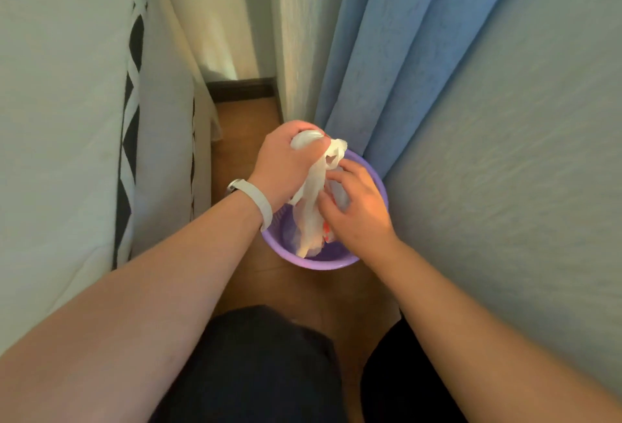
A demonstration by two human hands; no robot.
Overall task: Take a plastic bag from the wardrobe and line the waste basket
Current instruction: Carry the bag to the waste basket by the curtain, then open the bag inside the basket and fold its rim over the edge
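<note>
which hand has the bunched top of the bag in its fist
The left hand, the one with the white wristband, grips the bunched top of the plastic bag; the right hand pinches it lower down, over the purple waste basket.

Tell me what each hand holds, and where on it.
Both hold the white plastic bag: the left hand grips its bunched top, the right hand pinches its middle, over the waste basket.

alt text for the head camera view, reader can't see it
Seen from above, a person's left hand grips the bunched top of a white plastic bag over a purple waste basket while the right hand pinches it lower down. The basket stands on a wooden floor between a white bed and a blue curtain.
</note>
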